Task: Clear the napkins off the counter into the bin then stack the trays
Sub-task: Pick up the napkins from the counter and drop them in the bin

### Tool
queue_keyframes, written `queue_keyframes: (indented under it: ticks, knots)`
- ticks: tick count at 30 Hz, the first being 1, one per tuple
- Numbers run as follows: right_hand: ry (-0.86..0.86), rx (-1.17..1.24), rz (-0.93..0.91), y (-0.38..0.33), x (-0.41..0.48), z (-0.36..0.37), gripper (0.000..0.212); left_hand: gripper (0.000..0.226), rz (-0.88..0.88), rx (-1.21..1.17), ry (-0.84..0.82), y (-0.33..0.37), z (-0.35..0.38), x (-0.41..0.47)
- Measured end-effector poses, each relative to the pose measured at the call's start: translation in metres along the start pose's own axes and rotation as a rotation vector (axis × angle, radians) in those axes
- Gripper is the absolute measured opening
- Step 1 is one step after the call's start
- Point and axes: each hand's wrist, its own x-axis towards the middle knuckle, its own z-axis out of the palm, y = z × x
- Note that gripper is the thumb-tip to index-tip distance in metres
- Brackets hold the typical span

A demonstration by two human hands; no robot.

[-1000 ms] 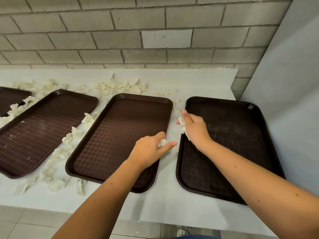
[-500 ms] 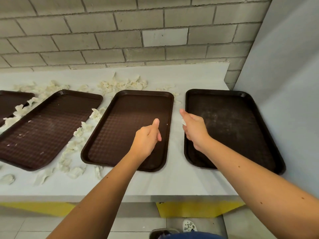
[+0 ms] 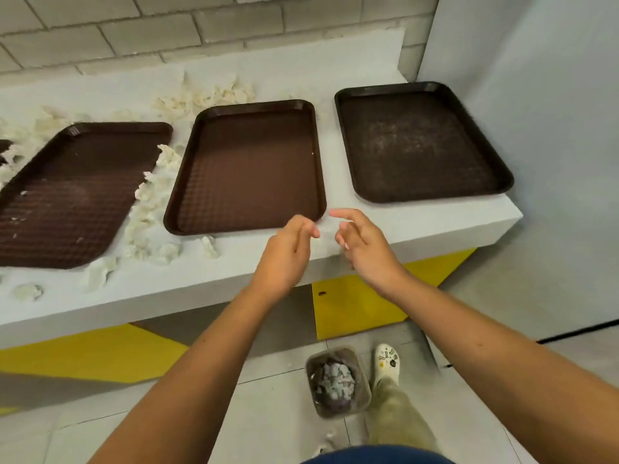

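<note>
Currently both forearms reach forward, with the hands close together over the front edge of the counter (image 3: 418,226), by the near right corner of the middle tray (image 3: 248,169).

The left hand (image 3: 288,251) is palm-in, fingers curled, tips meeting the thumb. It's motion-blurred, so I can't tell if anything is pinched.

The right hand (image 3: 363,249) has its index finger extended and the other fingers half curled. Pale specks show among them, possibly napkin, but I can't tell whether it's gripping.

There are three dark brown rectangular plastic trays with rounded corners and raised rims. The middle tray and the left tray (image 3: 73,195) have a waffle-textured base. The right tray (image 3: 422,142) looks scuffed, with greyish speckle. All sit flat and apart.

Crumpled off-white napkins (image 3: 150,202) lie on the counter in a strip between the left and middle trays, with more behind them near the brick wall (image 3: 167,28) and at the front left edge.

The counter is a matte white slab with a yellow panel (image 3: 351,306) below.

The bin (image 3: 335,411) is small, squarish and translucent grey. It stands on the tiled floor (image 3: 268,380) under the hands, with crumpled napkins inside and a white clog (image 3: 387,363) just beside it.
</note>
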Motion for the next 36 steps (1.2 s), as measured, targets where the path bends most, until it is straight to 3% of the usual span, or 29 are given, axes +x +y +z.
queue_keyframes:
  ticks: [4, 7, 10, 12, 14, 17, 22, 25, 31, 36]
  knots:
    - [0.027, -0.099, 0.042, 0.039, -0.046, 0.006, 0.025, 0.019, 0.096, -0.059, -0.187, -0.013, 0.018, -0.049]
    - [0.034, -0.289, 0.177, 0.073, -0.07, 0.006, 0.03, 0.017, 0.004, -0.112, -0.282, -0.032, 0.035, -0.072]
    - [-0.092, -0.352, 0.346, 0.09, -0.086, 0.009, 0.037, 0.018, -0.107, -0.184, -0.3, -0.05, 0.049, -0.09]
    - [-0.207, -0.328, 0.508, 0.102, -0.093, 0.012, 0.04, 0.022, -0.259, -0.264, -0.279, -0.06, 0.057, -0.097]
    - [-0.308, -0.304, 0.627, 0.119, -0.099, 0.015, 0.032, 0.027, -0.529, -0.383, -0.292, -0.068, 0.063, -0.101]
    - [-0.334, -0.326, 0.737, 0.142, -0.107, 0.018, 0.026, 0.024, -0.876, -0.641, -0.339, -0.078, 0.068, -0.109]
    - [-0.297, -0.192, 0.938, 0.159, -0.115, 0.024, 0.042, 0.019, -1.022, -0.715, -0.33, -0.094, 0.076, -0.122]
    - [-0.268, -0.117, 0.944, 0.164, -0.114, 0.021, 0.046, 0.019, -1.084, -0.72, -0.315, -0.101, 0.083, -0.127]
    - [-0.261, -0.079, 0.883, 0.154, -0.114, 0.001, 0.022, 0.02, -1.158, -0.754, -0.241, -0.111, 0.109, -0.137]
    - [-0.251, -0.077, 0.841, 0.141, -0.116, -0.013, 0.022, 0.029, -1.214, -0.754, -0.201, -0.111, 0.131, -0.138]
